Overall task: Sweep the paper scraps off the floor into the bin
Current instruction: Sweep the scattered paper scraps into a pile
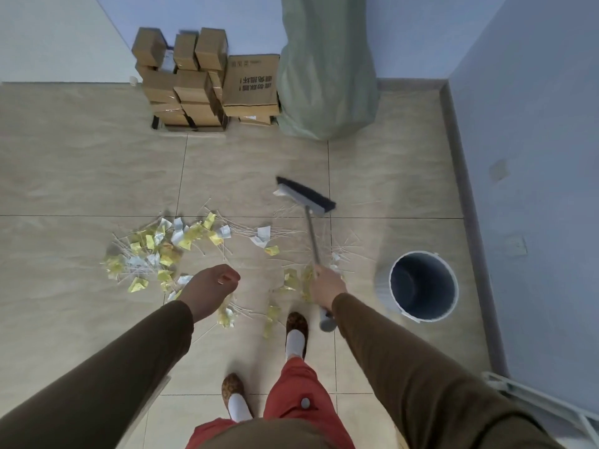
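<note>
Yellow and white paper scraps (162,247) and thin white strips lie scattered over the beige tiles, thickest left of centre, with more near my feet. My right hand (325,283) grips the grey handle of a broom (311,231). Its black-bristled head (306,196) is out ahead, beyond the scraps and slightly blurred. My left hand (210,286) hovers over the scraps with fingers curled shut and nothing visible in it. A grey round bin (423,286) stands upright on the floor to the right of the broom.
Stacked cardboard boxes (194,82) and a tall green sack (324,69) stand against the far wall. A blue wall with a grey skirting (466,205) runs along the right, just behind the bin. A white frame (551,406) sits at the lower right.
</note>
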`<action>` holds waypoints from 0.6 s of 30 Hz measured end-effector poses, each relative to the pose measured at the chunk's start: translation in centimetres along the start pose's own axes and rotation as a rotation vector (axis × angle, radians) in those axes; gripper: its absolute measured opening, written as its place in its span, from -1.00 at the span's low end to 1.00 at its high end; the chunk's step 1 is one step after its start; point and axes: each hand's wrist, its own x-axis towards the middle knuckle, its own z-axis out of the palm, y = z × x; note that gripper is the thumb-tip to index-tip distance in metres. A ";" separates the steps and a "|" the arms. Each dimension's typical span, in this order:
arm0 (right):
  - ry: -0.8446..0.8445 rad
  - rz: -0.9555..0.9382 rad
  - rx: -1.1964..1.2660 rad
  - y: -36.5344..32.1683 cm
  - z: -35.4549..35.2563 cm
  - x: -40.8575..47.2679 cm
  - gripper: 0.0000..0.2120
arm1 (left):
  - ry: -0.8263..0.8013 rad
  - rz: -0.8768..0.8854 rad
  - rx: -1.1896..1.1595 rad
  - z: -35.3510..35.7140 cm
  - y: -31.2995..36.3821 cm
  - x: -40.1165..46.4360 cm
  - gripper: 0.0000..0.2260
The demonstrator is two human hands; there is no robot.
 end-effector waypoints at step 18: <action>0.288 0.044 0.464 8.8 1.1 -16.8 -0.54 | -0.084 0.115 -0.010 3.2 -7.2 -8.4 -0.90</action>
